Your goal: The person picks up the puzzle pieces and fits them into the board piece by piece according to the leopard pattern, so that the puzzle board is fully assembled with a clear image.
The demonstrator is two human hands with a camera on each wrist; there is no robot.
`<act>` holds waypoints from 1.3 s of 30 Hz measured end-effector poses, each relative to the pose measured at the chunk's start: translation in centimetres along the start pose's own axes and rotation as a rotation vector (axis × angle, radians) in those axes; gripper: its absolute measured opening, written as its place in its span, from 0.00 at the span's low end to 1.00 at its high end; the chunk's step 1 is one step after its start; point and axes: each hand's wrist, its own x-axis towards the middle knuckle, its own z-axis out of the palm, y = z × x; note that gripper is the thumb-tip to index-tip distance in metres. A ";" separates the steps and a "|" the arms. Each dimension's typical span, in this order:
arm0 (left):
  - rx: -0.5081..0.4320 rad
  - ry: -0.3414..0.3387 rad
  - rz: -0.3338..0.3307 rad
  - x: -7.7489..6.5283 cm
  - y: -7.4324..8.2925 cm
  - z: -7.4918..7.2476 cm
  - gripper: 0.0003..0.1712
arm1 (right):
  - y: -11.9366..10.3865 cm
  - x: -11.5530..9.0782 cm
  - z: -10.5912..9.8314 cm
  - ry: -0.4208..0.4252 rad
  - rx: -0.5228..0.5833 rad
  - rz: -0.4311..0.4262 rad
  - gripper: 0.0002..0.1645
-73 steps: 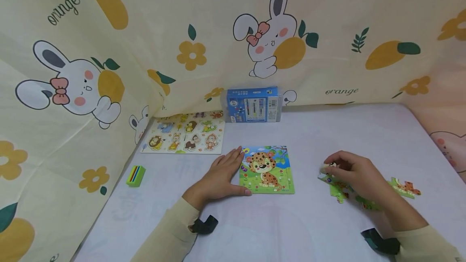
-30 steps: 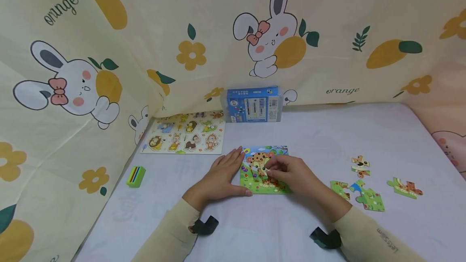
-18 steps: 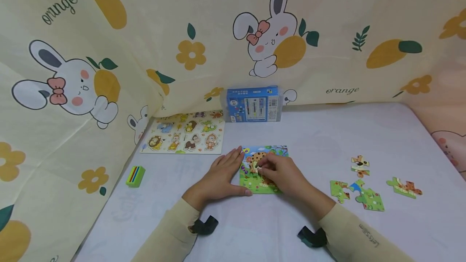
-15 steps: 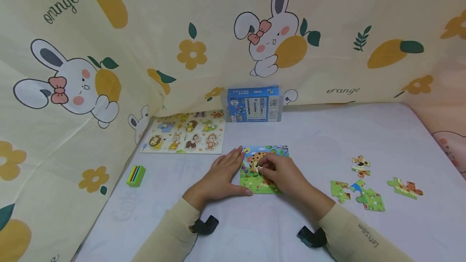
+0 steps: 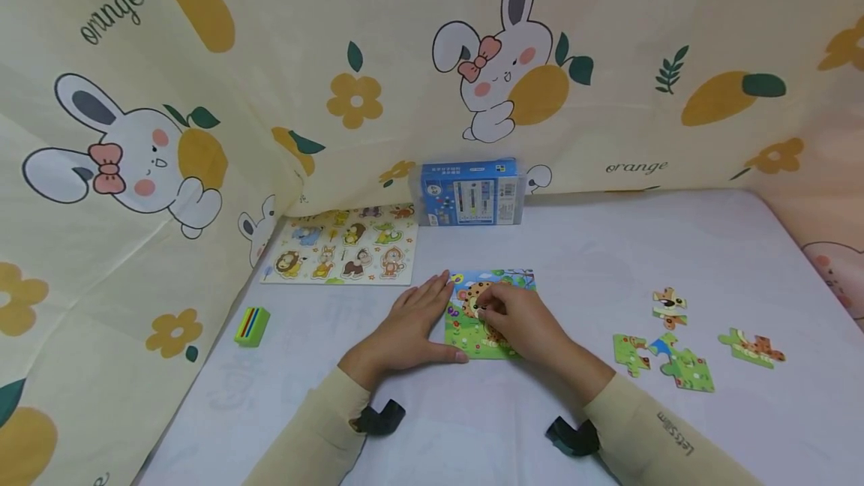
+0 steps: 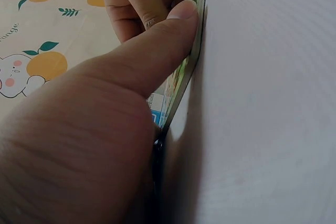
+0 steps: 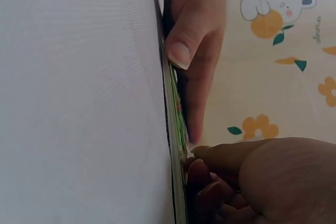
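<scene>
A square puzzle board with a spotted leopard cub on green grass lies on the white table. My left hand rests at its left side, fingers stretched along the edge and thumb at the near left corner. Over the middle of the board, my right hand pinches a small puzzle piece between thumb and index fingertips, right at the cub's face. The fingers hide nearly all of this piece. Part of the cub's body is covered by the same hand.
Several loose puzzle pieces lie to the right, one of them farther out. An animal board lies at the back left beside a blue box. A green striped block sits at the left.
My right hand has come left from the loose pieces to the board with a puzzle piece, then shifted slightly left over the cub's face. The left hand has stayed in place.
</scene>
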 end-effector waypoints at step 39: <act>0.018 -0.003 -0.013 0.2 -0.1 0.3 0.73 | 4.1 -7.5 -9.9 -0.082 0.650 -0.209 0.33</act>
